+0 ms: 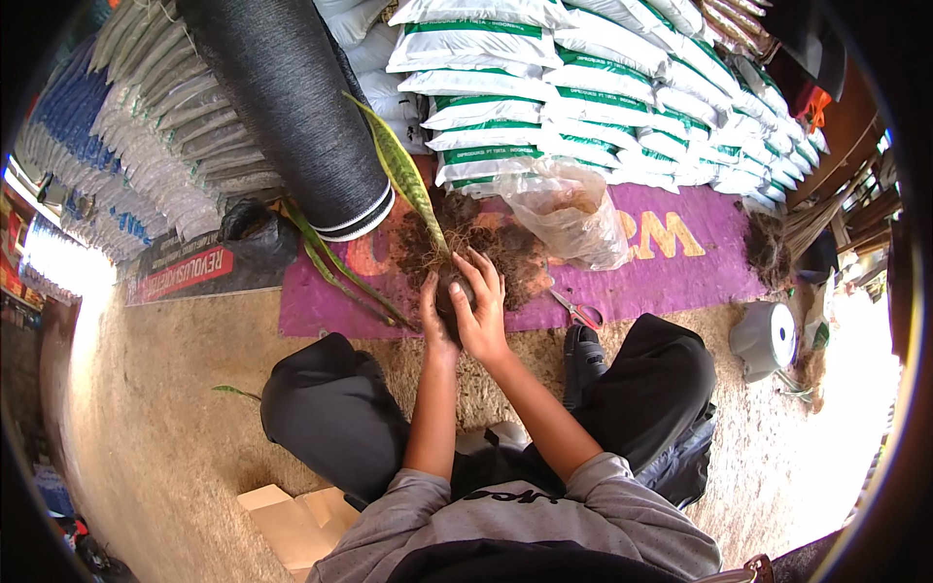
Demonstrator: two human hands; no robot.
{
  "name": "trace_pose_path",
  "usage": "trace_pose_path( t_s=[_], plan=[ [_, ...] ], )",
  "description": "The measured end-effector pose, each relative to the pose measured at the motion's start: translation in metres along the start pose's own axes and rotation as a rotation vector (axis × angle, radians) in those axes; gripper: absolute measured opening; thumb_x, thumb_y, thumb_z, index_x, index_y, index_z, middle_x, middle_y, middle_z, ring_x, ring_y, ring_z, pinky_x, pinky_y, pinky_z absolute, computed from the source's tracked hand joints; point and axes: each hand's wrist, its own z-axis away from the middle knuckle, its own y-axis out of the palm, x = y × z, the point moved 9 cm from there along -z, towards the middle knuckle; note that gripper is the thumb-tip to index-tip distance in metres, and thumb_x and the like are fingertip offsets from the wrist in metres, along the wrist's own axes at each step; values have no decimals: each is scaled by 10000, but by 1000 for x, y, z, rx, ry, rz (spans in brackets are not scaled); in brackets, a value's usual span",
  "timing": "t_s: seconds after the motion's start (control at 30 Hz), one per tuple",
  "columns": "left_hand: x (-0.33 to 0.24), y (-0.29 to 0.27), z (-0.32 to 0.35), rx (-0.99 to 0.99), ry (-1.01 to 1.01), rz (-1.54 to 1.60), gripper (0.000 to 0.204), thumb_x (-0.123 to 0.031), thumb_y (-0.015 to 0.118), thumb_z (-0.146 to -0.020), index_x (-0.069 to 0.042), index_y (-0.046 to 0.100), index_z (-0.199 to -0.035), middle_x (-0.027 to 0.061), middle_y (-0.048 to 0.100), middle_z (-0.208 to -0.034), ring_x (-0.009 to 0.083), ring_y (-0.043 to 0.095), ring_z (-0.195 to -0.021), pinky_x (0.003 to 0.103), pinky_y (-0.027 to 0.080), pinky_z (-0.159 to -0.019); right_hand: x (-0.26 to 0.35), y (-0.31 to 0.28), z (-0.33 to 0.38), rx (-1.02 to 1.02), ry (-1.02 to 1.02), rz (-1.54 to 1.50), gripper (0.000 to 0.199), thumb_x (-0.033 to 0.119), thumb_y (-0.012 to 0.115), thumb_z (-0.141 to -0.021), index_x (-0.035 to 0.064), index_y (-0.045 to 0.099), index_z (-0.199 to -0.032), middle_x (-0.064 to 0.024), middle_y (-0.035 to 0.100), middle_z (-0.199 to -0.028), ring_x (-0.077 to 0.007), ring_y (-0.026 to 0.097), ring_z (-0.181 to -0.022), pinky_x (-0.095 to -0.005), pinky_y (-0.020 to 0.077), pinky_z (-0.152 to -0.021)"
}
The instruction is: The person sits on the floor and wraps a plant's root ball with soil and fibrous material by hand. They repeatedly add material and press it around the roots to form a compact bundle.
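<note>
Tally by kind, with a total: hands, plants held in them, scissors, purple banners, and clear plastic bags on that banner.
Left hand and right hand: 2
Held plant: 1
Scissors: 1
Purple banner: 1
Clear plastic bag: 1
Total: 6

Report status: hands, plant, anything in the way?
Left grip and right grip cupped around dark soil clump. Snake plant above it, leaf angled away leftward, roots exposed. Red-handled scissors off to the right, touching neither.
</note>
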Motion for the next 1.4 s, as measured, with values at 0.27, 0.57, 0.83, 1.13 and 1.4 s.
trace_pose_path(
  t_s=[0.27,0.57,0.83,1.13,1.4],
  plan=[
    [0,-8,5,-143,-49,84,448,-365,497,-815,-33,572,-1105,115,619,-1052,249,607,-913,366,480,-839,8,-8,-8,23,-64,-120,431,286,433,-923,81,456,-1301,-178,350,-1376,-351,295,-1295,-471,189,-1065],
    [5,3,12,-8,-76,249,643,-580,382,-821,-82,513,-1206,107,538,-1207,264,522,-1108,388,417,-945,36,-3,1,147,-418,183,517,318,549,-800,53,505,-1242,-167,448,-1303,-358,376,-1238,-509,235,-1035],
    [20,7,12,167,-184,280,473,-465,433,-837,-63,546,-1059,86,557,-1053,219,545,-966,355,440,-840,25,-10,12,-61,-472,52,343,225,570,-752,48,606,-1043,-118,585,-1081,-312,515,-1062,-503,293,-977],
    [-7,12,13,-41,-12,64,388,-409,450,-878,-77,574,-1037,62,595,-1018,194,572,-930,338,451,-814,31,-2,0,93,-311,167,550,400,514,-812,63,472,-1245,-156,427,-1305,-346,357,-1257,-598,94,-1043],
    [10,7,6,73,-63,99,374,-375,458,-881,-77,568,-1078,48,592,-1037,185,563,-945,318,434,-855,27,-6,0,10,-301,192,509,343,550,-799,52,496,-1214,-167,438,-1292,-371,362,-1239,-541,185,-1043]
  ],
)
